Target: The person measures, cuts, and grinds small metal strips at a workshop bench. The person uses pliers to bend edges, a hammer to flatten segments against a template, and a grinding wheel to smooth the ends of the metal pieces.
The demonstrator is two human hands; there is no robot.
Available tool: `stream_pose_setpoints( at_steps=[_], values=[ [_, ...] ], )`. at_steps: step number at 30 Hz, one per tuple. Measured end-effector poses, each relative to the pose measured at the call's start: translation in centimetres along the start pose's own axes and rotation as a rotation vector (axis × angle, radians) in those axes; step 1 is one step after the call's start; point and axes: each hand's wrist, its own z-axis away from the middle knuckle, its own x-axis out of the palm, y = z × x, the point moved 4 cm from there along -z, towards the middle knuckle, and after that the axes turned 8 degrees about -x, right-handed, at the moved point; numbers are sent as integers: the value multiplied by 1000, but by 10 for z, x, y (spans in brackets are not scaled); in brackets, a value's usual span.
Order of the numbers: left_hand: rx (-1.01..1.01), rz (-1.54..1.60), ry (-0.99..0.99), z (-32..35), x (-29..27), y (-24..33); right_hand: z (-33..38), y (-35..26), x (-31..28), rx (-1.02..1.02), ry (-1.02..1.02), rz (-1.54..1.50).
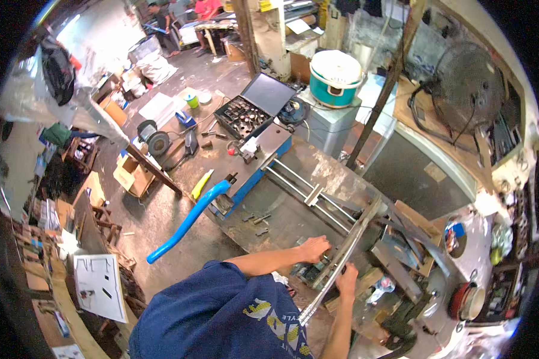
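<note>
Two hands, left hand (315,248) and right hand (346,280), on one metal bar (348,244)

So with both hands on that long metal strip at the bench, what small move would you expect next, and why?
Probably a slight nudge to line it up. The left hand presses near the long grey metal strip, the right hand grips its lower stretch, and the strip lies slanted across the steel bench, so squaring it seems likely.

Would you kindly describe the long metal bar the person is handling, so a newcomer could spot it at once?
Start at the big steel workbench. Near its front edge, the left hand and right hand meet at a long metal bar. It alone lies diagonally, pale and shiny, unlike the blue handle.
</note>
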Motion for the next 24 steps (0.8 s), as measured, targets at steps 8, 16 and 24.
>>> stream_pose_setpoints(
  at_steps=[8, 16, 24],
  values=[
    [41, 138, 59, -19, 12, -15, -3, 8, 3, -15, 238, 29],
    [-43, 146, 197, -19, 13, -19, -17, 18, 6, -263, 519, 2],
    [-275, 496, 180, -14, -12, -40, -22, -47, -35, -2, 524, 22]
  ],
)
